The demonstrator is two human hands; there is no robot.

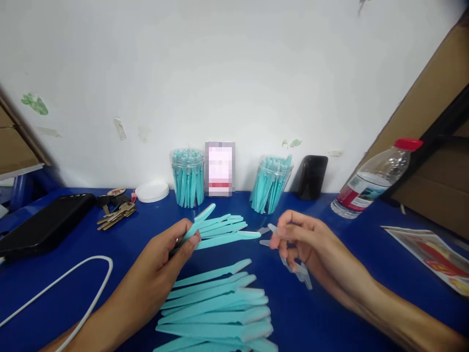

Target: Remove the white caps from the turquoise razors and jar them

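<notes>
My left hand (176, 252) pinches a teal eyebrow razor (205, 213) between thumb and fingers, its head pointing up and to the right. Several more teal razors fan out behind and beside that hand; whether it also grips any of those I cannot tell. In front lies a pile of teal razors (220, 305), heads to the right. My right hand (298, 239) is closed in a pinch on a small clear blade cap (272, 228). Other clear caps (303, 275) lie on the blue table under and beside its fingers.
Two clear tubs of razors, a left one (188, 181) and a right one (271, 186), stand by the wall. Around them are a white lid (152, 192), keys (119, 212), a black phone (312, 177) and a tilted water bottle (370, 186). A white cable (91, 258) crosses my left forearm.
</notes>
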